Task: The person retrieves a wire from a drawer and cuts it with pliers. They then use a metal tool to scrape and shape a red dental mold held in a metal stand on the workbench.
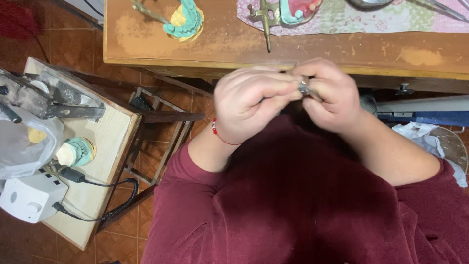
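Together, both hands [288, 100] pinch a small metal piece [304, 88].

Maroon sleeves [303, 215], red wrist string [218, 134], teal dental cast [184, 20], floral patchwork cloth [371, 18].

head view, looking down, close.

Warm, even indoor light, soft shadows under the bench, slight motion blur on both hands [288, 100].
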